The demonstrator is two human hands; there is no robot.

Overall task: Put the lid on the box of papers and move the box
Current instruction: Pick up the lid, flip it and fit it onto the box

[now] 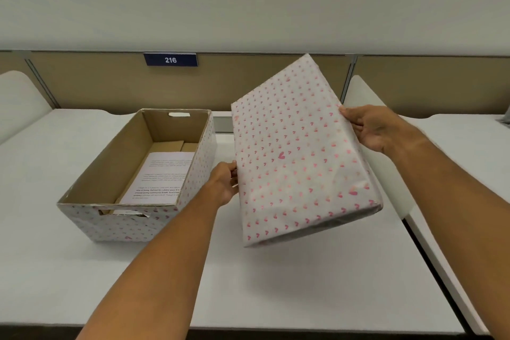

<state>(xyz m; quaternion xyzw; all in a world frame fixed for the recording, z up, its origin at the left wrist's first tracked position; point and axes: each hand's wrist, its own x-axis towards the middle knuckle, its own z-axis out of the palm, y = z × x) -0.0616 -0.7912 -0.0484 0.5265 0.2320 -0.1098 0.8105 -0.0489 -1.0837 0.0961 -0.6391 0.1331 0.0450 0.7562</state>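
An open cardboard box (116,226), wrapped in white paper with pink hearts, stands on the white table (248,284) at the left. Printed papers (162,176) lie flat on its bottom. The matching lid (300,157) is held in the air to the right of the box, tilted with its top facing me. My left hand (223,185) grips the lid's left edge, beside the box's right wall. My right hand (375,127) grips the lid's right edge.
A beige partition (110,83) with a blue sign reading 216 (170,59) runs along the back of the table. A second white table (469,163) adjoins on the right across a dark gap. A rounded white divider (22,102) stands at far left.
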